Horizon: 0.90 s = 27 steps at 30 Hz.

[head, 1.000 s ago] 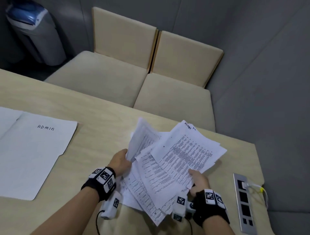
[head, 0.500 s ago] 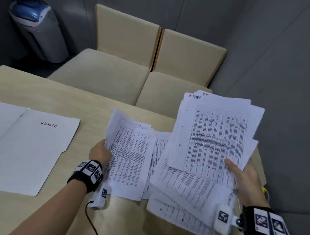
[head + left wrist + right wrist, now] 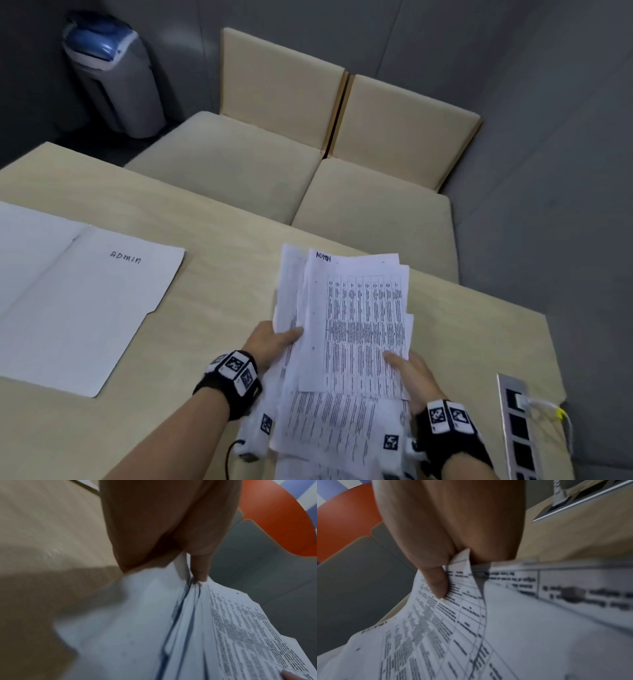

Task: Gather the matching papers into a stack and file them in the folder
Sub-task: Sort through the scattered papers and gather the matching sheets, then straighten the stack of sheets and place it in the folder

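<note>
From the head view, the left hand and right hand each pinch the ragged papers near the tabletop's right corner; tapping the edges square before reaching the open folder at the left edge would help. The left wrist view shows a thumb clamping the sheet edges, fingers hidden beneath. The right wrist view shows the thumb pressing the top sheet, print blurred.

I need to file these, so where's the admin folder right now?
In the head view the folder lies open on the table, to the left of the papers held by both hands.
</note>
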Available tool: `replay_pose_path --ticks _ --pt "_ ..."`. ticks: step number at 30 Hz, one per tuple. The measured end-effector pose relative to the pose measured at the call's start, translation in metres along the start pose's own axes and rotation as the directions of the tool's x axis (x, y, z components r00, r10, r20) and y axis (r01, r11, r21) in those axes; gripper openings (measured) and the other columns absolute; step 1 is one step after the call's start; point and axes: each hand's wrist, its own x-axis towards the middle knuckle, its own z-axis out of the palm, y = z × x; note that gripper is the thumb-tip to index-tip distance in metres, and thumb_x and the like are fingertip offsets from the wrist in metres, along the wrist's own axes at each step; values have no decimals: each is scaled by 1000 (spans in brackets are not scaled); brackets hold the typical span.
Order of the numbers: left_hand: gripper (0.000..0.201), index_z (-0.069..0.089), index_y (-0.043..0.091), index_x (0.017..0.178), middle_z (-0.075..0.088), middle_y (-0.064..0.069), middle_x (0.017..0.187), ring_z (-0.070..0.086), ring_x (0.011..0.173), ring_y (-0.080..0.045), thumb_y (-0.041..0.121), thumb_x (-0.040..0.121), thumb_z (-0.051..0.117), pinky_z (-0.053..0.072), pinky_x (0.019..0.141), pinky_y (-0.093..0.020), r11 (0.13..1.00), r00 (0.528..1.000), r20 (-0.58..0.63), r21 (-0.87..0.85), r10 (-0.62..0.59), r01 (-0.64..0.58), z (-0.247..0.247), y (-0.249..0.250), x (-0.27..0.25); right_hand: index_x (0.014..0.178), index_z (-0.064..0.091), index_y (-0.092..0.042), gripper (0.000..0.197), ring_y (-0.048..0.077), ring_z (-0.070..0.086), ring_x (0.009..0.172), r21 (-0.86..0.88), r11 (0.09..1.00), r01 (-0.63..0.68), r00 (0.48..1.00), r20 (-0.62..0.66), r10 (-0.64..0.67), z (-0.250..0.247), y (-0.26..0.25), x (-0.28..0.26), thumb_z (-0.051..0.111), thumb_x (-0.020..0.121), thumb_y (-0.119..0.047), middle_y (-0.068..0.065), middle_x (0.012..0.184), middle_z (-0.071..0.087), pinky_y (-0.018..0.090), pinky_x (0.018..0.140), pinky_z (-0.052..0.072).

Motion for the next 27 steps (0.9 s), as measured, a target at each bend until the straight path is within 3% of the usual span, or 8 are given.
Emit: replay_pose_path --ticks 3,5,7,13,18,21,23,27 --pt "76 70 8 108 78 -9 102 75 90 -30 61 54 82 59 86 -46 997 998 -60 82 14 -9 9 3 4 143 33 -18 67 32 55 124 99 995 22 1000 2 -22 15 -10 -6 72 88 -25 10 136 55 54 109 42" --pt "84 57 4 123 64 -12 122 66 106 -30 60 65 77 54 90 -38 914 953 -271 405 134 -14 13 5 5 138 41 -8 66 35 63 116 129 992 3 999 -42 3 22 -7 -4 77 84 -18 13 128 63 55 104 47" --pt "90 41 0 134 49 -16 134 55 117 -32 55 71 75 50 95 -38 871 934 -319 490 163 15 13 3 7 129 57 1 54 37 69 107 141 990 -23 1000 16 21 29 -2 -2 78 82 -12 18 119 72 57 99 51" --pt "64 56 6 118 66 -9 117 64 106 -29 39 70 83 52 94 -43 968 995 -52 241 81 -66 -8 -2 6 108 64 -25 36 26 69 108 97 973 209 974 70 -217 49 -20 -35 63 88 6 7 121 72 48 103 49" --pt "76 58 10 108 70 -5 105 68 88 -17 58 55 84 53 77 -30 962 964 -118 -112 236 -250 -43 17 -25 123 65 -10 42 28 73 107 208 890 406 881 172 -442 13 -63 -105 73 82 -8 9 115 77 53 98 52" --pt "109 53 9 126 70 -8 118 69 105 -25 68 40 85 56 84 -35 881 910 -72 -231 408 -413 -50 41 -52 117 70 -11 46 32 72 107 305 812 497 830 107 -548 -4 -79 -122 82 73 -17 12 114 77 56 99 50" --pt "101 60 11 119 76 -2 104 72 98 -24 64 37 88 59 79 -32 827 858 -3 -267 513 -495 -43 65 -75 111 73 -15 45 32 71 109 312 758 572 785 58 -616 6 -86 -128 86 70 -29 8 113 77 55 100 50" --pt "70 74 24 91 79 5 91 75 92 -16 61 34 89 60 81 -33 696 732 -100 -248 674 -674 -23 105 -106 107 69 -18 23 15 75 100 306 610 731 647 -30 -762 36 -104 -148 67 88 -4 -10 99 80 24 82 59"
